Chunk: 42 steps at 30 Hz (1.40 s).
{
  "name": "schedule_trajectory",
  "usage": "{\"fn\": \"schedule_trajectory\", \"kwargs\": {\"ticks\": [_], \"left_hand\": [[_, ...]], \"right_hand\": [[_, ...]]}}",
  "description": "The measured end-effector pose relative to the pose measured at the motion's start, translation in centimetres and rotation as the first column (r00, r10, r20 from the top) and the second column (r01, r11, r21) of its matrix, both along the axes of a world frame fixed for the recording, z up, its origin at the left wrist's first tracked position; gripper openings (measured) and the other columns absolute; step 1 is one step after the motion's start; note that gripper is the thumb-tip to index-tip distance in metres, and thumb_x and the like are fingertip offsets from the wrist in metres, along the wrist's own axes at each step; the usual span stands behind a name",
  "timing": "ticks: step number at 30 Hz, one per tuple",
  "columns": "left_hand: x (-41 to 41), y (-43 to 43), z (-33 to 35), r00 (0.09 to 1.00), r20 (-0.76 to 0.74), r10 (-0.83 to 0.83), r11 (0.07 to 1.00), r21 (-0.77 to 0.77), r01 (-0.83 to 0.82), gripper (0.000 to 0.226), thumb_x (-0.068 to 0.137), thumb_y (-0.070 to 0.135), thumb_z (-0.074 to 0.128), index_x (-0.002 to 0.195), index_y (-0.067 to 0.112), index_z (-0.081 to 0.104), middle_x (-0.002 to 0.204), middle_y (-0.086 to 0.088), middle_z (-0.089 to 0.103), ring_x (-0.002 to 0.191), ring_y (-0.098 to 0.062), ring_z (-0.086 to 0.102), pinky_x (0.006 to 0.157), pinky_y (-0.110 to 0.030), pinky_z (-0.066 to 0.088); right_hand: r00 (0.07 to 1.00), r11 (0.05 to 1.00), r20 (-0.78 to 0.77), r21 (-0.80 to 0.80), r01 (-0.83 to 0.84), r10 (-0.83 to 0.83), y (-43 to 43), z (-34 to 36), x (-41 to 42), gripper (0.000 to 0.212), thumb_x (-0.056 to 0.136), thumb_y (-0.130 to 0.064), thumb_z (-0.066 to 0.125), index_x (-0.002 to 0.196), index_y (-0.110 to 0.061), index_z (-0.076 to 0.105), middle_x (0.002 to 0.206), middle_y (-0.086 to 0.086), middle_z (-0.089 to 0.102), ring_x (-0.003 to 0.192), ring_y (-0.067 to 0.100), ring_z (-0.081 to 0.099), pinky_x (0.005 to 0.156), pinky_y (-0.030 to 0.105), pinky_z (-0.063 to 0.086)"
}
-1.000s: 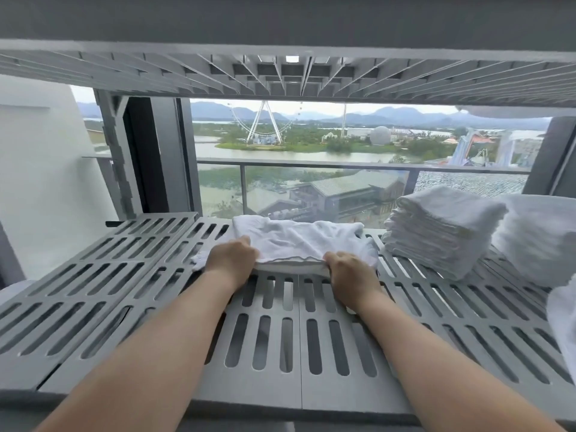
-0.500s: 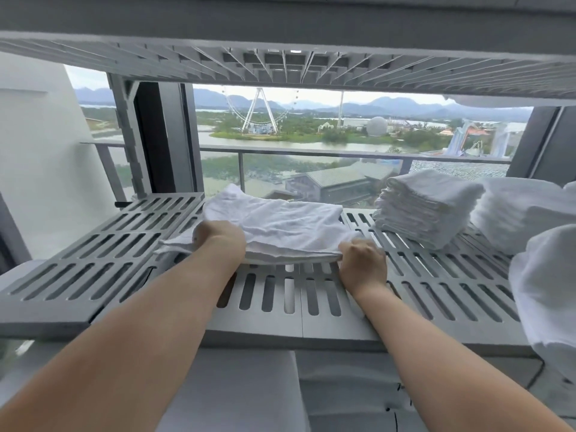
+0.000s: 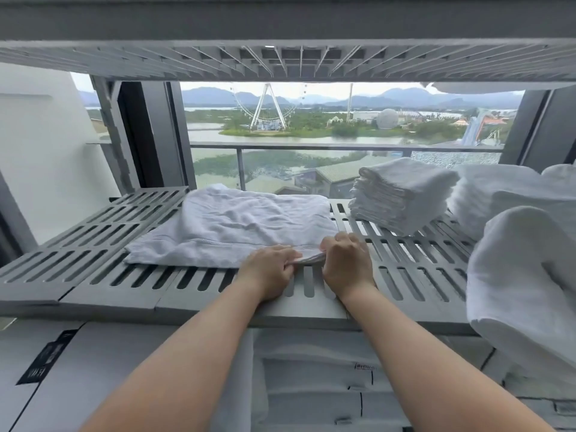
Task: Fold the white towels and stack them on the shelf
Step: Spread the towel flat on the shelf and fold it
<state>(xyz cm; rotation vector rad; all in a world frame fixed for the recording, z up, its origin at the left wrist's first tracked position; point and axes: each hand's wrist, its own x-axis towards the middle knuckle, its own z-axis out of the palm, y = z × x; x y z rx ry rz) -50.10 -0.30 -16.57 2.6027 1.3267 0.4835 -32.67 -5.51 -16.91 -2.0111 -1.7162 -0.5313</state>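
Sliding rightward since 0.5 s ago, the left hand (image 3: 267, 272) has met the right hand (image 3: 346, 264). Each pinches the near right corner of the rumpled white cloth towel (image 3: 243, 226), which lies midway along the front edge of the grey slotted plastic shelf (image 3: 93, 244). Matching the layers, perhaps 2, before pulling taut should keep the fold square. 1 stack of folded white towels (image 3: 402, 194) sits toward the shelf's right back corner; a glass balcony rail (image 3: 311, 147) stands beyond.
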Motion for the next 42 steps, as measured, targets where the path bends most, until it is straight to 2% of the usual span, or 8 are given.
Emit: {"fn": "schedule_trajectory", "kwargs": {"ticks": [2, 7, 13, 19, 26, 33, 38, 42], "left_hand": [[-0.2, 0.4, -0.2, 0.998, 0.066, 0.015, 1.0, 0.013, -0.016, 0.036, 0.1, 0.032, 0.052, 0.133, 0.04, 0.065, 0.148, 0.012, 0.054, 0.136, -0.015, 0.049, 0.112, -0.037, 0.039], [-0.3, 0.4, -0.8, 0.987, 0.144, 0.07, 0.986, 0.142, -0.09, 0.021, 0.097, 0.028, 0.052, 0.106, 0.033, 0.071, 0.11, 0.008, 0.072, 0.102, -0.023, 0.065, 0.078, -0.035, 0.051], [-0.5, 0.0, -0.7, 0.986, 0.154, 0.057, 0.974, 0.21, -0.089, 0.029, 0.1, 0.048, 0.051, 0.091, 0.025, 0.066, 0.091, 0.007, 0.069, 0.086, -0.019, 0.063, 0.069, -0.033, 0.048], [-0.5, -0.4, -0.7, 0.989, 0.137, 0.062, 0.972, 0.216, -0.091, 0.034, 0.103, 0.04, 0.049, 0.072, 0.028, 0.045, 0.067, 0.012, 0.048, 0.071, -0.019, 0.055, 0.06, -0.031, 0.036], [-0.6, 0.2, 0.2, 0.991, 0.11, 0.075, 0.972, 0.213, -0.097, 0.025, 0.103, 0.026, 0.052, 0.113, 0.025, 0.074, 0.106, -0.002, 0.076, 0.099, -0.029, 0.068, 0.08, -0.036, 0.054], [0.0, 2.3, 3.0, 0.962, 0.23, 0.149, 0.805, 0.537, -0.253, 0.033, 0.093, 0.007, 0.06, 0.113, 0.029, 0.076, 0.092, -0.001, 0.078, 0.08, -0.029, 0.072, 0.065, -0.032, 0.05], [1.3, 2.5, 0.4, 0.993, -0.09, -0.077, 0.966, 0.239, 0.097, 0.048, 0.09, 0.02, 0.048, 0.136, 0.035, 0.054, 0.135, 0.007, 0.063, 0.119, -0.021, 0.062, 0.085, -0.036, 0.051], [2.6, 2.4, 0.4, 0.97, 0.059, -0.237, 0.932, 0.295, 0.21, 0.043, 0.095, 0.048, 0.055, 0.133, 0.03, 0.061, 0.13, 0.007, 0.066, 0.119, -0.017, 0.061, 0.088, -0.034, 0.052]], "right_hand": [[0.998, 0.999, -0.055, -0.04, 0.023, -0.025, -0.1, 0.1, 0.0, 0.032, 0.082, -0.006, 0.047, 0.103, -0.017, 0.068, 0.105, 0.005, 0.064, 0.104, 0.028, 0.056, 0.09, 0.035, 0.045], [0.997, 1.0, -0.078, -0.023, -0.009, 0.007, -0.3, -0.1, 0.2, 0.031, 0.081, -0.001, 0.046, 0.096, -0.014, 0.07, 0.099, 0.005, 0.064, 0.101, 0.026, 0.056, 0.083, 0.034, 0.051], [0.978, 0.996, -0.193, -0.035, -0.08, 0.072, -0.8, -0.4, 0.5, 0.024, 0.079, -0.003, 0.046, 0.086, -0.013, 0.066, 0.099, 0.005, 0.063, 0.1, 0.027, 0.055, 0.07, 0.03, 0.041], [0.929, 0.992, -0.349, 0.06, -0.108, 0.122, -1.3, -0.1, 0.9, 0.031, 0.082, 0.0, 0.044, 0.1, -0.014, 0.066, 0.09, 0.01, 0.068, 0.088, 0.03, 0.059, 0.064, 0.029, 0.036], [0.904, 0.977, -0.412, 0.212, -0.022, 0.11, -1.7, 0.3, 1.1, 0.036, 0.083, 0.001, 0.051, 0.103, -0.018, 0.073, 0.088, 0.003, 0.072, 0.097, 0.026, 0.059, 0.071, 0.033, 0.048], [0.906, 0.946, -0.379, 0.318, -0.063, 0.188, -1.0, 0.5, 0.8, 0.011, 0.093, -0.016, 0.063, 0.103, -0.019, 0.067, 0.08, 0.003, 0.068, 0.084, 0.021, 0.06, 0.069, 0.033, 0.05], [0.91, 0.972, -0.373, 0.209, -0.105, 0.179, -0.4, 0.1, 1.4, 0.014, 0.086, -0.003, 0.061, 0.084, -0.016, 0.062, 0.074, 0.001, 0.069, 0.071, 0.023, 0.064, 0.062, 0.03, 0.044], [0.853, 0.974, -0.501, 0.224, -0.035, 0.146, -0.3, 0.3, 1.8, 0.019, 0.084, -0.003, 0.061, 0.08, -0.021, 0.066, 0.068, -0.011, 0.064, 0.062, 0.005, 0.056, 0.057, 0.01, 0.035]]}}
